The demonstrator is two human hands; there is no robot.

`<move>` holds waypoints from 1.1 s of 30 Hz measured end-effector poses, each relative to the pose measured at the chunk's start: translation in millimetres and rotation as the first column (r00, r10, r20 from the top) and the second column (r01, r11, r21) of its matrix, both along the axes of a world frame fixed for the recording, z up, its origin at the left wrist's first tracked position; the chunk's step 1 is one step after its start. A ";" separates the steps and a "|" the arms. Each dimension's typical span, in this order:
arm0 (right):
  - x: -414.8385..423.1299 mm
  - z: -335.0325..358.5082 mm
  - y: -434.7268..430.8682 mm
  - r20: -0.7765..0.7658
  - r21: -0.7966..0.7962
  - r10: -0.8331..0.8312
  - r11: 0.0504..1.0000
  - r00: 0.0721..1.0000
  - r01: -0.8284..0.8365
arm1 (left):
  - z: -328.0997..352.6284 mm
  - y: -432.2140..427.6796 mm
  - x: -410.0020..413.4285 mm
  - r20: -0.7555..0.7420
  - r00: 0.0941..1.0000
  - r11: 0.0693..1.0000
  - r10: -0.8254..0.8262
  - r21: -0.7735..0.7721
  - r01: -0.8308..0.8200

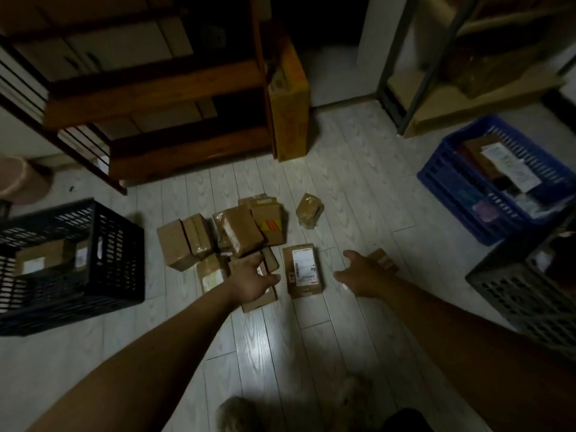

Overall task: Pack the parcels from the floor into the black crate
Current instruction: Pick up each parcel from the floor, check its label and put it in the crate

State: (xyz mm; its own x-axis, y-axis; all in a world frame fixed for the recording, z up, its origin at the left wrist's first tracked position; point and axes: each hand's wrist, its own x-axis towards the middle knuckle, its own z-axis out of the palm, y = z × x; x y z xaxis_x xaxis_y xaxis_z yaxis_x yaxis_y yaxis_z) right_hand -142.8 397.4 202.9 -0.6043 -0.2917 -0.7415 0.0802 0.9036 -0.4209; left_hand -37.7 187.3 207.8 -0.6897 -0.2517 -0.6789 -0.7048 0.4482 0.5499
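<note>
Left grip (254,277) and right grip (363,271), both spread, over brown taped cardboard parcels (240,230) with white labels

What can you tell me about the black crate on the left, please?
The black crate stands upright on the pale floor, left of the parcel pile. It looks like plastic, with latticed walls and a handle slot in the side facing the pile. Its top is open, and at least one labelled brown parcel lies inside.
</note>
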 end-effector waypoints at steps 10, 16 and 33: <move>-14.1 -254.4 -32.9 -0.055 -0.104 -0.026 0.994 0.998 0.021 | -271.1 5.3 -30.7 0.054 0.996 0.998 0.064 0.014 -0.065; -27.8 -351.4 -45.0 -0.072 -0.159 -0.021 0.987 0.997 0.010 | -365.7 6.1 -46.7 0.019 0.985 0.977 0.170 0.124 -0.171; -19.5 -308.7 -72.1 -0.255 -0.584 -0.291 0.807 0.922 0.094 | -321.5 1.0 -50.5 -0.407 0.812 0.886 0.418 0.379 -0.267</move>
